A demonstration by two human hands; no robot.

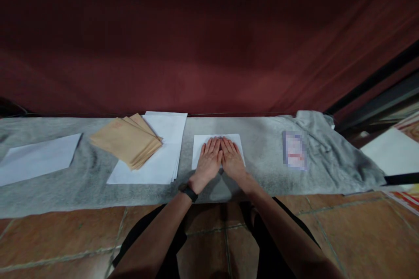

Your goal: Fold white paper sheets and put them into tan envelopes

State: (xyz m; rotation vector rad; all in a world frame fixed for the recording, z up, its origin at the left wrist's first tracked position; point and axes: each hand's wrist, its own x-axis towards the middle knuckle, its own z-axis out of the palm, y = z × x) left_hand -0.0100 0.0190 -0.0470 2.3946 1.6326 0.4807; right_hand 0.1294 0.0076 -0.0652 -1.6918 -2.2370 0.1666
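Observation:
A small white sheet of paper (197,146), perhaps folded, lies on the grey cloth in front of me. My left hand (210,157) rests flat on its middle, fingers stretched out and pointing away from me. Beside it, my right hand (232,157) presses flat on the same paper, with the two hands' inner edges touching or nearly so. The paper's middle is hidden under both palms. Neither hand grips anything.
To the left, several brown envelopes (124,141) lie fanned over a stack of white sheets (147,176). A long white paper (39,157) is at the far left. A blurred card-like item (295,150) lies right, near bunched grey cloth (340,157). A red curtain-like surface (209,52) rises behind.

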